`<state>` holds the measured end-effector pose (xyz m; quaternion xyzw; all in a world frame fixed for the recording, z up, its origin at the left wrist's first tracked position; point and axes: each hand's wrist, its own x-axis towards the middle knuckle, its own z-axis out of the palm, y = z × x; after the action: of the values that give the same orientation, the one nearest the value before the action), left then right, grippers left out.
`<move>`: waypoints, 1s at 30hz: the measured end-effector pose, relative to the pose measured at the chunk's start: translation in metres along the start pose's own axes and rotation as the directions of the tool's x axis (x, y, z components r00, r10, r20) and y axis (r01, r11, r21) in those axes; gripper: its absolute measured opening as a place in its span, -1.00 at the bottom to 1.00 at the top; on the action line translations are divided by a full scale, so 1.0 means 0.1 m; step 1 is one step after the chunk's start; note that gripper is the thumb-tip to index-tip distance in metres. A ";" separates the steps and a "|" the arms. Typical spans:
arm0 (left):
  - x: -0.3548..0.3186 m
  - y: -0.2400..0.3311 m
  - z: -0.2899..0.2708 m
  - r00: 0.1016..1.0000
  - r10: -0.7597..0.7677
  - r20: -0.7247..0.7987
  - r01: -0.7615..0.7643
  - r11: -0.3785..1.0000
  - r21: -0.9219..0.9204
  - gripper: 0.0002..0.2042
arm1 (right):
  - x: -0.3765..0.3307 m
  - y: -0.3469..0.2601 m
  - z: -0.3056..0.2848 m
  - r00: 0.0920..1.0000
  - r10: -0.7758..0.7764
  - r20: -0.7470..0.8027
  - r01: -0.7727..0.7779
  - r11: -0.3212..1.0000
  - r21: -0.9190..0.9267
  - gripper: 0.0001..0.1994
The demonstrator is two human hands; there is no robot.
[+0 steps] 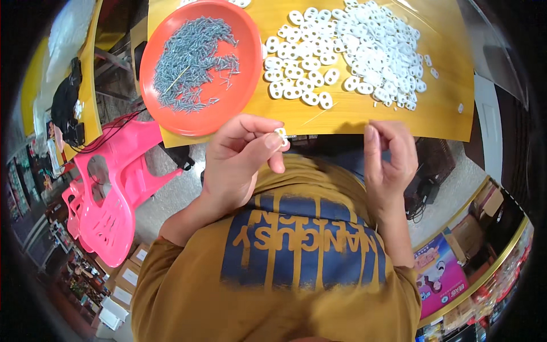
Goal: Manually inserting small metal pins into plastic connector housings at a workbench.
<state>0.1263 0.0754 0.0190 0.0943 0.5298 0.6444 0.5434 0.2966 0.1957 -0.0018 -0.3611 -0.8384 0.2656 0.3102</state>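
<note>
My left hand (242, 154) pinches a small white two-hole plastic piece (281, 137) between thumb and fingers, just off the table's near edge. A thin metal screw (291, 137) sticks out from the right side of that piece. Over to the right, my right hand (392, 157) is raised with thumb and index fingertips together and the other fingers curled; whatever is between them, if anything, cannot be made out. Beyond my left hand, a red plate (239, 102) carries a heap of grey screws (194, 60). Many more white two-hole pieces (310, 62) lie spread on the table past both hands.
The yellow tabletop (444, 117) ends just in front of me. White pieces are piled (387, 51) at its far right. A pink plastic chair (114, 188) stands at left, cardboard boxes (128, 276) below it. A purple printed box (439, 273) is at lower right.
</note>
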 end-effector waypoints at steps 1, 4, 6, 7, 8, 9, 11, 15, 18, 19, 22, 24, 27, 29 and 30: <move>0.00 0.00 0.04 0.999 -0.024 -0.029 0.025 0.999 0.035 -0.87 | 0.02 0.03 -0.01 1.000 -0.013 -0.023 0.012 0.999 -0.034 -0.91; 0.01 0.00 0.05 0.996 -0.043 0.081 0.046 0.998 -0.036 -0.89 | 0.14 0.07 0.01 0.998 -0.046 -0.044 0.044 0.998 -0.044 -0.86; 0.00 -0.01 0.07 0.995 -0.043 0.093 0.046 0.998 -0.033 -0.89 | 0.24 0.11 0.02 0.995 -0.088 -0.039 0.084 0.992 -0.095 -0.83; 0.00 -0.01 0.07 0.994 -0.043 0.104 0.046 0.998 -0.032 -0.89 | 0.29 0.12 0.03 0.991 -0.130 -0.030 0.124 0.981 -0.146 -0.80; 0.00 -0.02 0.07 0.994 -0.038 0.105 0.041 0.999 -0.030 -0.89 | 0.33 0.13 0.02 0.990 -0.133 -0.034 0.127 0.981 -0.144 -0.80; 0.00 -0.02 0.07 0.994 -0.030 0.109 0.033 0.999 -0.025 -0.89 | 0.37 0.13 0.00 0.991 -0.131 0.017 0.131 0.975 -0.180 -0.80; -0.03 0.00 0.04 0.995 -0.007 0.104 0.010 1.000 -0.029 -0.89 | 0.41 0.11 0.01 0.987 -0.142 0.073 0.155 0.965 -0.211 -0.80; -0.04 0.05 0.02 0.996 -0.004 0.090 0.005 1.000 -0.011 -0.89 | 0.44 0.12 0.00 0.979 -0.152 0.136 0.185 0.941 -0.282 -0.84; -0.06 0.04 0.02 0.998 -0.024 0.055 0.022 0.999 0.028 -0.87 | 0.49 0.14 0.00 0.963 -0.213 0.166 0.255 0.917 -0.305 -0.86; -0.06 0.03 0.03 0.999 -0.022 0.032 0.020 0.998 0.059 -0.86 | 0.51 0.15 0.00 0.951 -0.255 0.173 0.298 0.902 -0.312 -0.86; -0.07 0.03 0.02 0.999 -0.023 0.043 0.022 1.000 0.017 -0.86 | 0.58 0.12 -0.02 0.925 -0.301 0.230 0.365 0.870 -0.331 -0.86; -0.07 0.03 0.00 0.999 -0.011 0.047 0.011 1.000 0.003 -0.86 | 0.60 0.15 -0.02 0.924 -0.321 0.208 0.376 0.861 -0.342 -0.87; -0.08 0.06 -0.02 0.997 0.010 0.077 -0.008 1.000 -0.022 -0.87 | 0.62 0.13 -0.04 0.937 -0.318 0.142 0.347 0.883 -0.317 -0.88; -0.07 0.10 -0.02 0.995 0.024 0.098 -0.021 0.999 -0.035 -0.87 | 0.59 0.08 -0.04 0.950 -0.297 0.102 0.313 0.909 -0.274 -0.87; -0.06 0.13 -0.01 0.993 0.037 0.110 -0.033 0.999 -0.032 -0.87 | 0.55 0.04 -0.04 0.996 -0.048 0.078 0.049 0.999 -0.011 -0.87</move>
<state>0.1203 0.0717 0.0315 0.1307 0.4874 0.6556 0.5617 0.2714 0.2412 0.0159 -0.3319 -0.8602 0.2663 0.2812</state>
